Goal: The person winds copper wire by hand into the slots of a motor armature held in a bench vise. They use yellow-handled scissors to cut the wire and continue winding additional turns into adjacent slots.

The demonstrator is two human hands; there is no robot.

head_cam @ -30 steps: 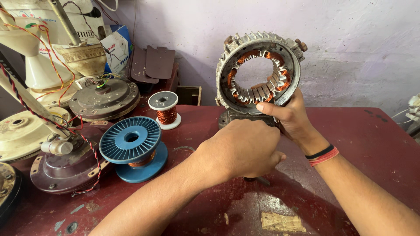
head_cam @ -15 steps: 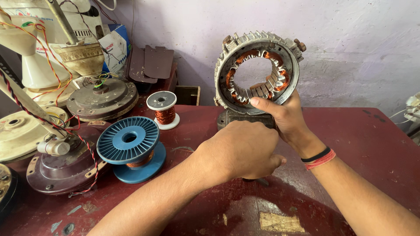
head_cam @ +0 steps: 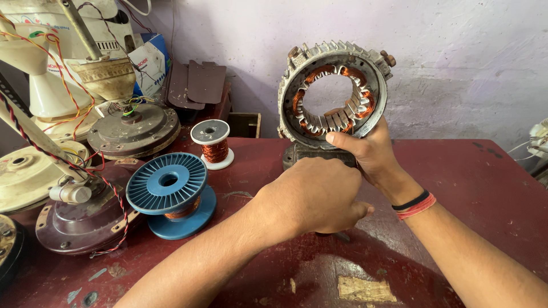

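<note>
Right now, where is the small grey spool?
The small grey spool stands on the red table, left of the stator, behind the blue spool.

— I'm reading soft, even daylight here, bright enough all over. How's it on your end?

— Same. The wall [head_cam: 456,63] is lit flat and pale, nothing blown out. Shadows are gentle: I see a dark patch on the red table [head_cam: 491,188] right beneath the left hand [head_cam: 311,197].

— Any glare?

— Just a mild sheen on the table near the bottom edge, and small glints on the metal ring [head_cam: 334,91] the right hand [head_cam: 371,151] has raised.

— Focus?

— Sharp in the middle; I can count the copper windings. The forearms at the bottom go slightly soft, and the fan parts [head_cam: 74,114] at the left edge look stretched by the wide lens.
</note>
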